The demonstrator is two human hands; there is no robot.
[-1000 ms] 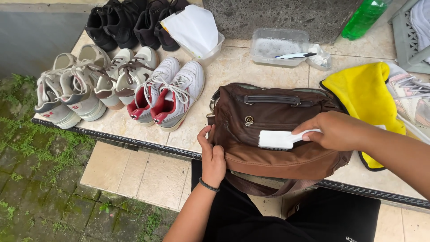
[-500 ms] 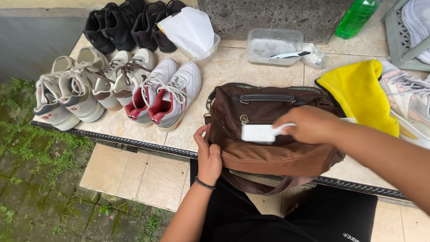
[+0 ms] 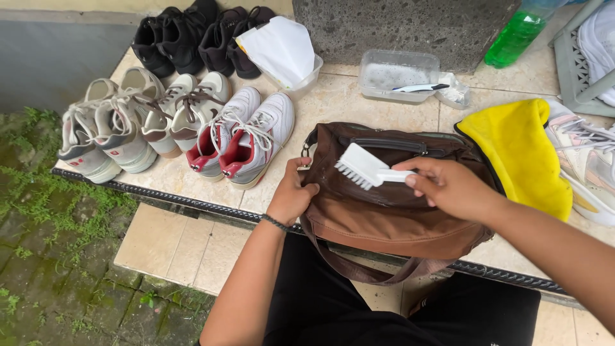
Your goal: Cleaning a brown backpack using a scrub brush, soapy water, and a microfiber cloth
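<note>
In the head view, a brown bag (image 3: 397, 211) was seen lying on a tiled ledge (image 3: 333, 102), its lower edge hanging over the ledge's front. The left hand (image 3: 293, 192) was closed around the bag's left end, fingers curled and pressed together on the fabric just below a metal ring. The right hand (image 3: 448, 187) was pinched on the handle of a white brush (image 3: 366, 168), whose bristles were turned down and to the left, at or just above the bag's upper face; contact could not be told. A yellow cloth (image 3: 522, 150) was laid just right of the bag, partly over a pale sneaker (image 3: 586, 160). Red-and-white sneakers (image 3: 246, 138) were placed just left of the bag, with grey and beige pairs beyond and black shoes (image 3: 192, 35) behind. A clear plastic tub (image 3: 398, 75) and a green bottle (image 3: 516, 38) were set farther back.
</note>
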